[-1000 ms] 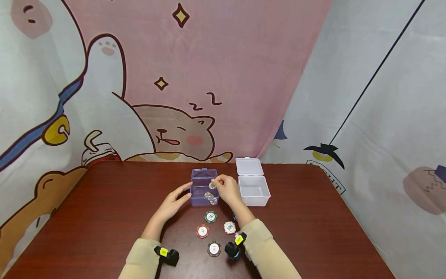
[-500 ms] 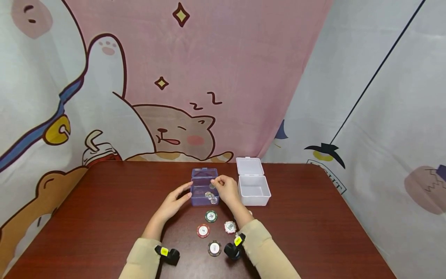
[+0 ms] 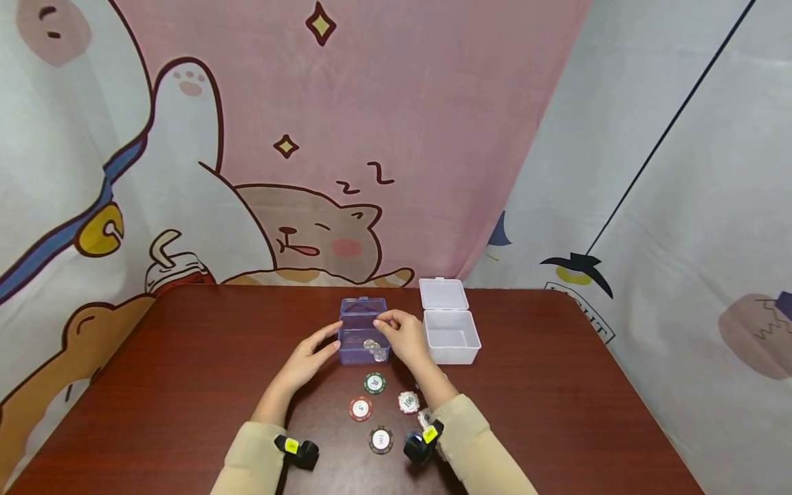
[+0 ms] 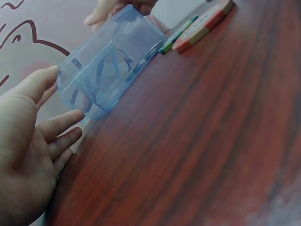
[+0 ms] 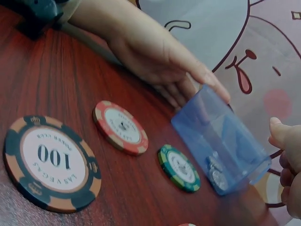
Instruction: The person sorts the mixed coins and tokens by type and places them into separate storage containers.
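A translucent blue-purple box (image 3: pixel 354 354) stands with its lid tipped back. My left hand (image 3: pixel 303 361) touches the box's left side with thumb and fingers extended, as the left wrist view (image 4: pixel 28 155) also shows. Several silvery coins (image 5: pixel 217 180) lie in the box's front part. My right hand (image 3: pixel 406 338) is at the box's right rim, with fingers curled and thumb forward. No coin shows at its fingertips, and whether something small is hidden between them is unclear.
An opened white box (image 3: pixel 452 350) stands right of the blue one. Poker chips lie in front: a green one (image 3: pixel 374 383), a red one (image 3: pixel 360 409), a white one (image 3: pixel 408 402) and a black one (image 3: pixel 380 440). My right forearm partly covers others.
A coin seen earlier at my right fingertips is no longer visible there. My right hand has shifted slightly, its wrist a little to the right. The left hand stays on the box.
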The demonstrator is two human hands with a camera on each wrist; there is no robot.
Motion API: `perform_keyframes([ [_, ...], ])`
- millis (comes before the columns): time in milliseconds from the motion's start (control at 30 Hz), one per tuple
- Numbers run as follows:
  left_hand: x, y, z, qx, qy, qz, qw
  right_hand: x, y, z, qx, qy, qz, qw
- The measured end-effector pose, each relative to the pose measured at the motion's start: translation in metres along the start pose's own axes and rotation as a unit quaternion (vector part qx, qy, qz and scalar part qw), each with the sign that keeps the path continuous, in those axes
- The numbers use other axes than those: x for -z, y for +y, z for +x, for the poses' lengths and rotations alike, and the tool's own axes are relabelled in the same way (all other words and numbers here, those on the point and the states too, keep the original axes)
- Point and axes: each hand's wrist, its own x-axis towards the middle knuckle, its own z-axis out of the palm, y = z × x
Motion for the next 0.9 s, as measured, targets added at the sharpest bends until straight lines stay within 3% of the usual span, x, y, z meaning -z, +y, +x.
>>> perform_keyframes([
  [367, 0.001, 0.002, 0.000, 0.000, -0.005, -0.014, 0.9999, 0.014, -0.017, -0.011, 0.041, 0.006, 0.035, 0.9985],
  [700, 0.002, 0.000, 0.000, -0.005, -0.010, 0.000, 0.9999, 0.030, -0.025, -0.021, 0.050, -0.004, 0.047, 0.9977],
  [900, 0.000, -0.012, 0.003, -0.018, 0.000, 0.001, 0.9998, 0.042, -0.029, -0.030, 0.058, -0.007, 0.058, 0.9966],
])
